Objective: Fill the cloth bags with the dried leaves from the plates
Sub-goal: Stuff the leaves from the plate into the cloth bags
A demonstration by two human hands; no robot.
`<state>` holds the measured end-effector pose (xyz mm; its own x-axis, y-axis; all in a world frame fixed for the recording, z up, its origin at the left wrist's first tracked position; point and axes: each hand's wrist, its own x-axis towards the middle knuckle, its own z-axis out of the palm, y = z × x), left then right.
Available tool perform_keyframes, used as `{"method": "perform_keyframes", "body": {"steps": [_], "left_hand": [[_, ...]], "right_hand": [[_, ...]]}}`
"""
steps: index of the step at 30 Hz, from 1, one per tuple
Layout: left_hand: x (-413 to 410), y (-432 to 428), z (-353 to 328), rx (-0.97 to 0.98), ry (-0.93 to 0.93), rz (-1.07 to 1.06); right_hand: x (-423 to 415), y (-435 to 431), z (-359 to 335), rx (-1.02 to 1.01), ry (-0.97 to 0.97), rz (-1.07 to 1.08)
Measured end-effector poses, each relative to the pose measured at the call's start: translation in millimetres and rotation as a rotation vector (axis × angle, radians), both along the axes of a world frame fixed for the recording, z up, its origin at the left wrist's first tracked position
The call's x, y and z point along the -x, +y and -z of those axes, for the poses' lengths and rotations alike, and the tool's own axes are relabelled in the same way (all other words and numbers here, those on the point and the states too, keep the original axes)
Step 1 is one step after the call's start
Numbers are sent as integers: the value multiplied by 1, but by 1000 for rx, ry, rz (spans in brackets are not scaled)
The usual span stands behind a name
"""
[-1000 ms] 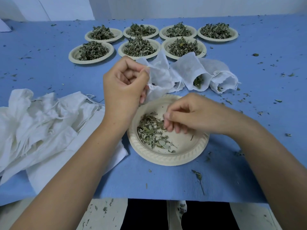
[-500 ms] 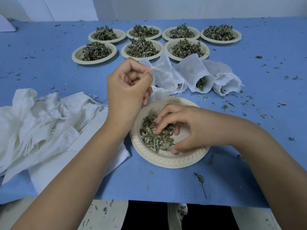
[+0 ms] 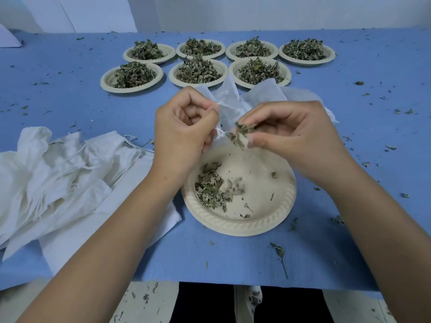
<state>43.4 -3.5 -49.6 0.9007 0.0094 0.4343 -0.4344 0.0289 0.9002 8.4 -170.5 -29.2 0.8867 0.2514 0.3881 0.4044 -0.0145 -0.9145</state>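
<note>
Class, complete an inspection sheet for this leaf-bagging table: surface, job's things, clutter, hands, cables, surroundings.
Surface: blue table, dusted with crumbs.
Job's things: near plate mostly emptied, some dried leaves left on it; seven full plates behind; cloth bag held at the near plate's far edge; pile of flat bags at left.
Clutter: leaf bits scattered over the table; more bags behind the hands.
Hands: left hand pinches the cloth bag's mouth; right hand pinches a tuft of leaves beside it.
Cables: nothing seen.
Surroundings: pale wall behind; floor speckled with leaf bits.
</note>
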Motion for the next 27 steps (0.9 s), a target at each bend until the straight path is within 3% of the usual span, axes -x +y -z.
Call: {"method": "perform_keyframes", "body": {"steps": [2,4,8,14,16,19,24,27], "left_hand": [[1,-1,0,-13,-9,26],[2,-2,0,-15,-19,52],[4,-3,2,-60,-51,116],[3,-2,2,-36,-30,101],[3,-2,3,-40,-43,109],[4,-2,2,-49,-49,91],[3,-1,2,-20,-22,61],[5,-2,2,-52,-40,90]], "right_hand": [[-1,3,3,-130,-26,85],[-2,5,8,-86,-71,215],[-4,11,20,430,-454,392],[-2,8,15,429,-531,314],[-1,12,16,568,-569,294],[2,12,18,809,-436,168],[1,1,10,604,-648,327],[1,11,16,789,-555,117]]}}
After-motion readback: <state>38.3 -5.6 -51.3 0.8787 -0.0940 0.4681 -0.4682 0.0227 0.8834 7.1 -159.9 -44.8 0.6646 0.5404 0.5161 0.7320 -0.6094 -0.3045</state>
